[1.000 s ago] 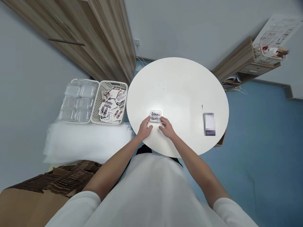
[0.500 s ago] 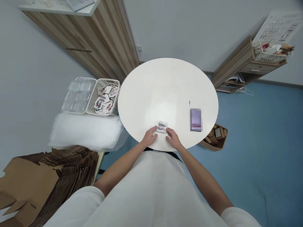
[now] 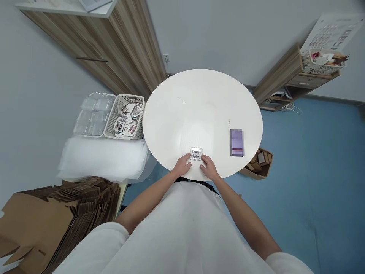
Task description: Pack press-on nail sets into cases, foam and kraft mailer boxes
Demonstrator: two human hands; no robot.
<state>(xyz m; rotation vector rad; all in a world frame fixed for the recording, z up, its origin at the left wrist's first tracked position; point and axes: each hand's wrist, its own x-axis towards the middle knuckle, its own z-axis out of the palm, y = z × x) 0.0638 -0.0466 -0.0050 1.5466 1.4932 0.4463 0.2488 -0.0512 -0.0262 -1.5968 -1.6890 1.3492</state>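
A small clear plastic case [image 3: 196,153] lies flat on the white round table [image 3: 202,102], close to its near edge. Inside show two rows of small dark, shiny, patterned pieces, which look like press-on nails. My left hand [image 3: 181,166] holds the case at its left side with the fingertips, thumb bent toward me. On the opposite side, my right hand [image 3: 209,167] grips the right edge with its fingertips. The case sits between the two hands.
A purple pixelated box or pad [image 3: 237,143] lies at the table's right. To the left stand a basket of nail cards [image 3: 125,118], a basket of clear cases [image 3: 94,114], white sheets [image 3: 102,158] and flattened cardboard boxes [image 3: 82,213]. An open carton [image 3: 258,163] stands right, below the table.
The view has shifted slightly. Both hands stay at the sides of the case, and its contents look a little different under the glare.
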